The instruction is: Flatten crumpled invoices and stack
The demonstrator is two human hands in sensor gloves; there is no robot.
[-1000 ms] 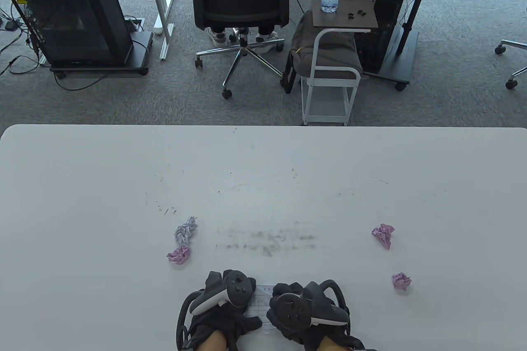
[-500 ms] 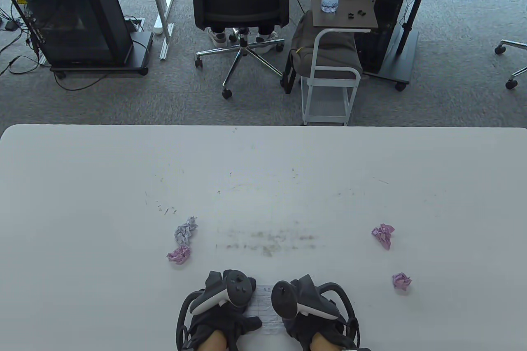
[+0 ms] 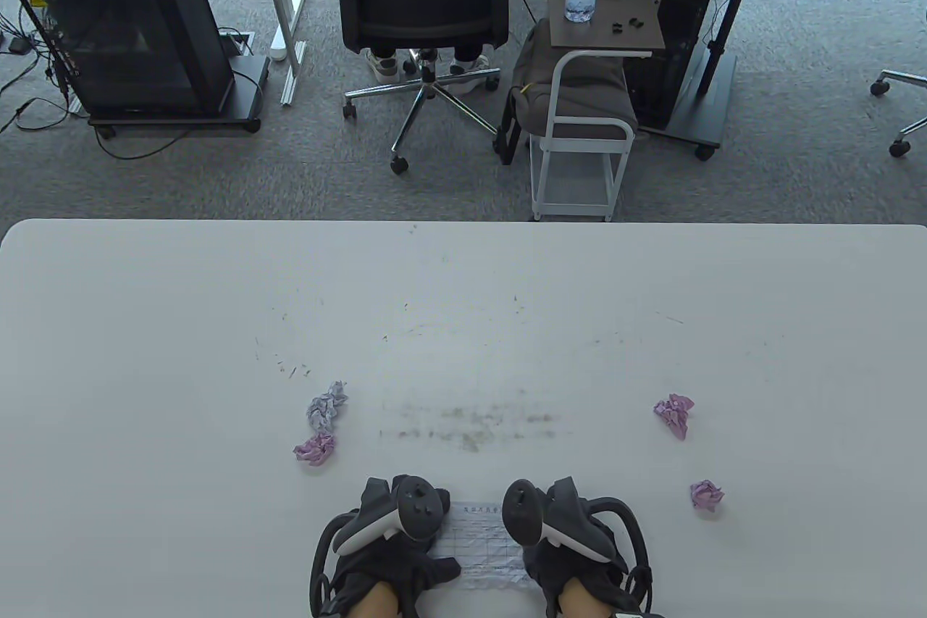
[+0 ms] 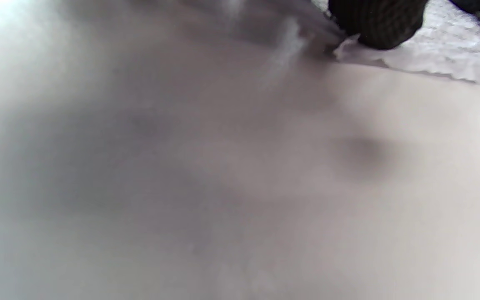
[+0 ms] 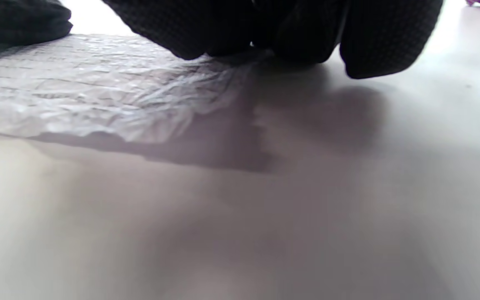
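At bottom centre I see my left hand (image 3: 391, 538) and right hand (image 3: 572, 538), fingers (image 5: 386, 41) straight, pressing a wrinkled gridded invoice (image 3: 481, 545) onto the smooth white bench (image 3: 463, 299).

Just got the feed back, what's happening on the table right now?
Both gloved hands are working one white invoice at the table's near edge: left hand rests on its left side, right hand on its right. The sheet lies mostly spread but wrinkled. Four crumpled balls wait untouched: two left, two right.

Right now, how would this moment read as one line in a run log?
step: flattening | left hand: presses invoice | right hand: presses invoice | crumpled balls left: four
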